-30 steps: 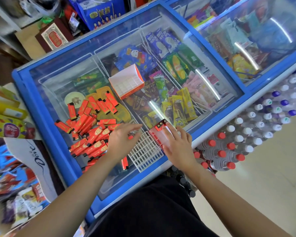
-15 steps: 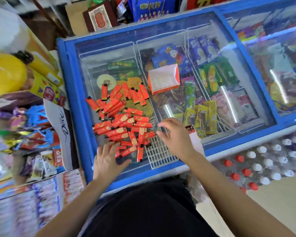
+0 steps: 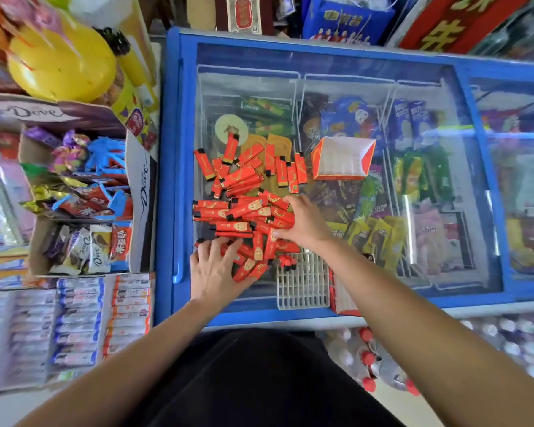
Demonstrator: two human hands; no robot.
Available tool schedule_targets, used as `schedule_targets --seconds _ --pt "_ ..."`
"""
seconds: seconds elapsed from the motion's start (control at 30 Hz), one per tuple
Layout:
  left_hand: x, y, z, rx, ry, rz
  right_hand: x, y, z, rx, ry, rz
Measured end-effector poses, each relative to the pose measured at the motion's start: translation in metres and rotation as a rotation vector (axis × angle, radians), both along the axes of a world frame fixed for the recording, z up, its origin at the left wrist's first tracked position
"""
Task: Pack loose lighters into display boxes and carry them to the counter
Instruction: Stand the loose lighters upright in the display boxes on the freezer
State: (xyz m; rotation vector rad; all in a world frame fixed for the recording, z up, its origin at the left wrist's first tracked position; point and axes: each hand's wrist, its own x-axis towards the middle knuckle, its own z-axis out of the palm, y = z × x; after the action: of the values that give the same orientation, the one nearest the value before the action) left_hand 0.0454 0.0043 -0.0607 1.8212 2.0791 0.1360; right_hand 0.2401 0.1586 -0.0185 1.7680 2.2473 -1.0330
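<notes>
Working atop a blue freezer (image 3: 170,180), on its glass lid. Heaped over the left part of that lid: red lighters (image 3: 244,211), loose and crossed every which way, a thinner scatter on the far side. Just right of the far scatter, an empty orange display box (image 3: 342,160), lying tilted with its open side toward the camera. Near the front edge, a white grid insert (image 3: 302,283), with one lighter or so at its far-left corner. Tucked just right of the grid, under the right forearm, a second box (image 3: 341,298), mostly hidden.

Left hand (image 3: 213,269) flat and fingers spread, pressing on the near-left fringe of the heap. Right hand (image 3: 305,223) palm down, fingers laid over the heap's right side; cannot tell whether anything is caught beneath. Seemingly gathering the pile, packing hardly begun.

Likely trouble: smooth glass, so a hard rake could shoot lighters off the left or near edge to the floor. Could also shove the grid or, with the forearm, knock the near box off toward the bottles (image 3: 367,362) below. Crossed lighters apt to jam when fed into the grid.
</notes>
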Motion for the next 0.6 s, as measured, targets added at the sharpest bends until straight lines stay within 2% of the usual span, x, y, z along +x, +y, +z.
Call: schedule_targets --seconds 0.23,0.37,0.47,0.6 --pt "-0.015 0.011 0.001 0.001 -0.066 0.043 0.008 0.014 0.0 0.12 0.005 -0.092" --pt "-0.021 0.013 0.001 0.024 -0.103 0.032 -0.006 0.002 0.008 0.027 -0.052 0.02" --pt "-0.027 0.015 -0.001 0.048 -0.127 0.004 -0.02 -0.002 0.006 0.018 -0.174 0.14" --pt "-0.034 0.016 0.006 0.061 -0.187 0.001 -0.028 0.01 0.004 0.003 -0.153 0.101"
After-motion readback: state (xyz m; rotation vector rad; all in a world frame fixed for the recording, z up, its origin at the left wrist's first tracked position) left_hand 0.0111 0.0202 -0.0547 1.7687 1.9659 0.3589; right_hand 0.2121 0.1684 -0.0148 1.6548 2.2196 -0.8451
